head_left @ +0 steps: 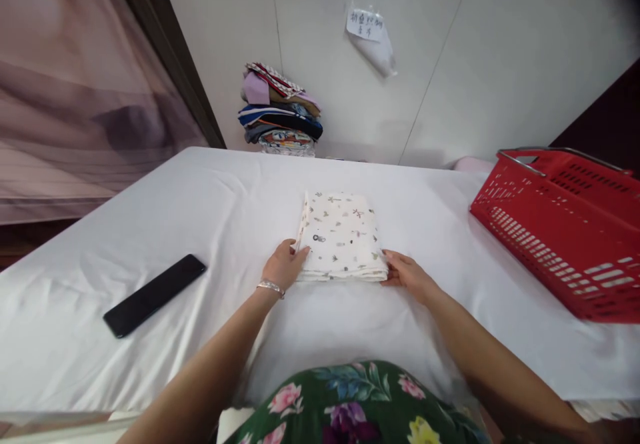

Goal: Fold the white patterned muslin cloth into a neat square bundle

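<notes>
A folded white cloth [343, 237] printed with small plants and animals lies flat on the white-covered table, its layered fold facing me. My left hand [286, 263] holds its left edge near the front corner, thumb on top and the other fingers along the side. At the right front corner, my right hand [407, 275] has its fingertips closed on the edge of the same cloth. The undersides of both grips are hidden. A bracelet circles my left wrist.
A black phone [155, 295] lies on the white sheet [240, 231] at left. At the right edge stands a red plastic basket [565, 231] with a metal handle. A stack of folded clothes [281, 114] sits against the wall, below and left of a taped paper note [367, 27].
</notes>
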{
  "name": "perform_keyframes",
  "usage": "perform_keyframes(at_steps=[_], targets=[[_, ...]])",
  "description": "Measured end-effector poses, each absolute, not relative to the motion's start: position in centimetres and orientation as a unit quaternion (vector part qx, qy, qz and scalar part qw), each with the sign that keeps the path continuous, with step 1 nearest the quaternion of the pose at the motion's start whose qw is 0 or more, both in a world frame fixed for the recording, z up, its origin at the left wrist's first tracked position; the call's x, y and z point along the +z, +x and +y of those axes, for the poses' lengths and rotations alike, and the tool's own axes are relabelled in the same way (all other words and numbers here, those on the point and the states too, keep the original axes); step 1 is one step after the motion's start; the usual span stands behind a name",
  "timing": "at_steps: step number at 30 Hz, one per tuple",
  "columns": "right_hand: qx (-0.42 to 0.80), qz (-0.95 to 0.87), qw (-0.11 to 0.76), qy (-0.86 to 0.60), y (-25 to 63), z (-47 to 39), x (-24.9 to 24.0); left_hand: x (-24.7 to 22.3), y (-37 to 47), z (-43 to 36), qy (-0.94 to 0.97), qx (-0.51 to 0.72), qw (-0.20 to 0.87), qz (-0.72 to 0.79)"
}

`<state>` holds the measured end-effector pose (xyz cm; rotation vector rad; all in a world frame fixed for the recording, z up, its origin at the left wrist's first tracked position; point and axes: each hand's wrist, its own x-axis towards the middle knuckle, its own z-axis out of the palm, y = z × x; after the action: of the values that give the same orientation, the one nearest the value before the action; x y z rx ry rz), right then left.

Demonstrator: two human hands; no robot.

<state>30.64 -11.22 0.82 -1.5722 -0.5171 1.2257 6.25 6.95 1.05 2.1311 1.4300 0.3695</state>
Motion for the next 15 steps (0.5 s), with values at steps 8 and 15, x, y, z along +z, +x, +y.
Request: perform_keyframes(at_steps=[8, 15], targets=[[0.394, -0.353, 0.559, -0.638, 29.8, -13.1, -1.8, 1.9, 8.0, 2.1, 0.907, 0.308, 0.111, 0.266], [0.219, -0.439, 0.51, -0.707, 28.9, -12.6, -2.6, 1.3, 12.9, -1.4, 0.96, 0.215, 0.12, 0.133]])
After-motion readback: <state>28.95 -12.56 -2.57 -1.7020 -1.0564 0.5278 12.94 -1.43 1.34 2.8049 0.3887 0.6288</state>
